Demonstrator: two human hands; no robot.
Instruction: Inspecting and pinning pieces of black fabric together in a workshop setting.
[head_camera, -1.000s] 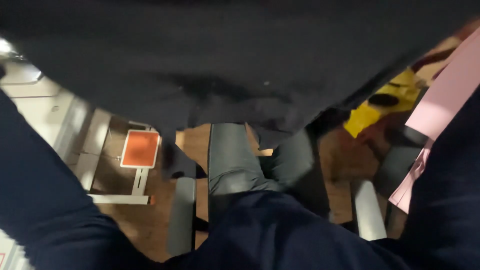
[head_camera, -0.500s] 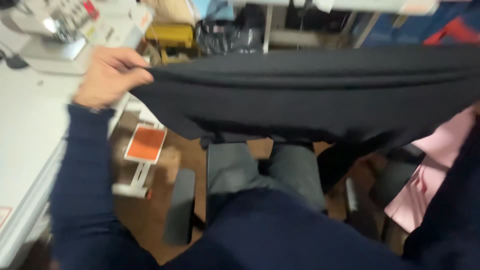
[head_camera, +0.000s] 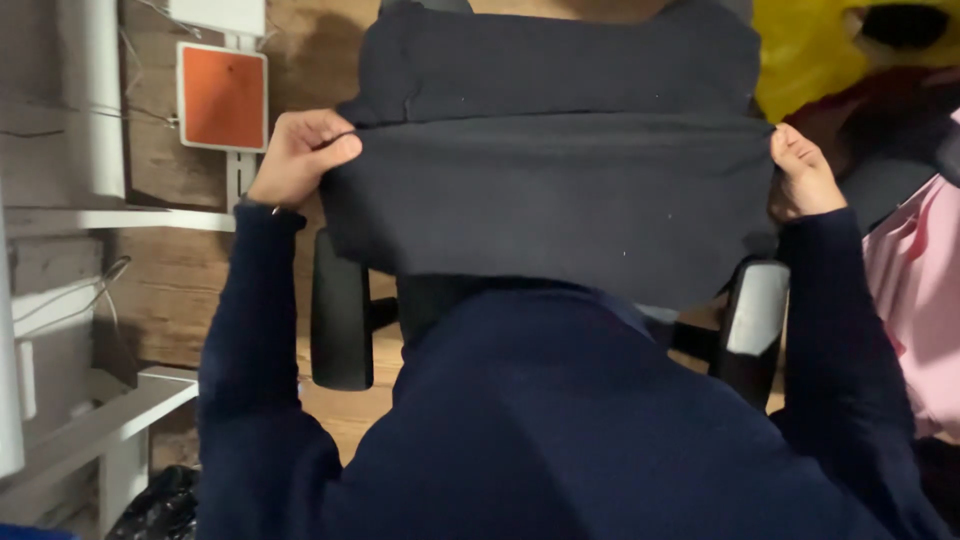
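Observation:
A dark navy piece of fabric (head_camera: 560, 190) is stretched flat between my two hands above my lap, folded over along its top edge. My left hand (head_camera: 298, 152) pinches its left corner, fingers curled around the fold. My right hand (head_camera: 802, 176) grips the right corner in the same way. Both arms are in dark blue sleeves, and my dark blue top (head_camera: 600, 430) fills the lower part of the view. The fabric hides my legs.
An orange pedal plate (head_camera: 222, 96) on a white frame sits on the wooden floor at upper left. Black chair armrests (head_camera: 340, 310) flank my body. Pink cloth (head_camera: 920, 310) lies at right, yellow material (head_camera: 810, 50) at upper right, a white table frame (head_camera: 90, 420) at left.
The view has tilted down from the sewing table to my lap. The fabric has come lower and is folded over, held taut between both hands.

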